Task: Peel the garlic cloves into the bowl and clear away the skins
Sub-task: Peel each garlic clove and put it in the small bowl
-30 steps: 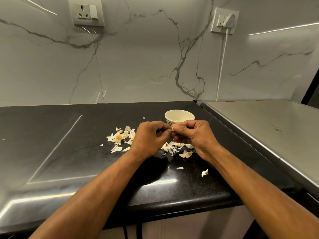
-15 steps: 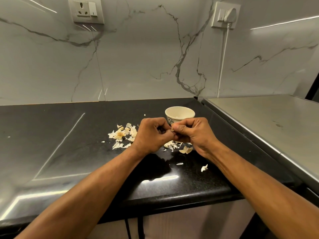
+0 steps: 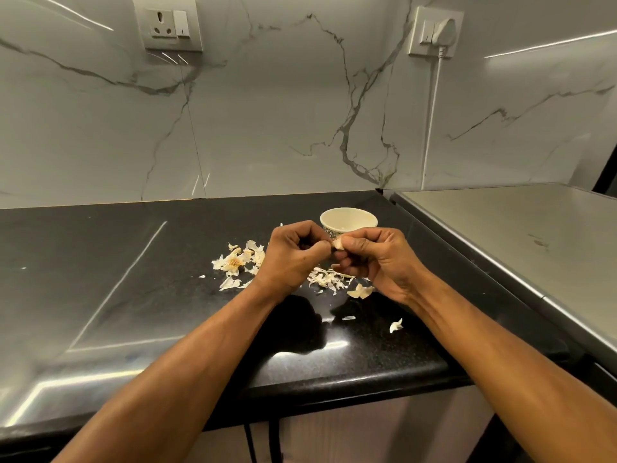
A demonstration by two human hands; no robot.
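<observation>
Over the black counter [image 3: 140, 295], both hands meet just near of the bowl [image 3: 349, 221]: left hand [image 3: 292, 257] and right hand [image 3: 377, 259] each pinch one garlic clove [image 3: 338, 244] between curled fingertips. Skins [image 3: 238, 262] lie scattered left and beneath the hands (one stray flake [image 3: 396, 325] nearer). No readable writing anywhere; bowl's pattern is too small to tell.

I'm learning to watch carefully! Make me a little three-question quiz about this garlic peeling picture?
1. True or false: both hands hold the garlic clove.
2. Where is the bowl? A) beyond the hands B) on the steel top C) on the floor
3. Fill in: the loose skins lie on the black ____.

Key: 1 true, the left hand and right hand pinch it. 2 A. 3 counter.
</observation>
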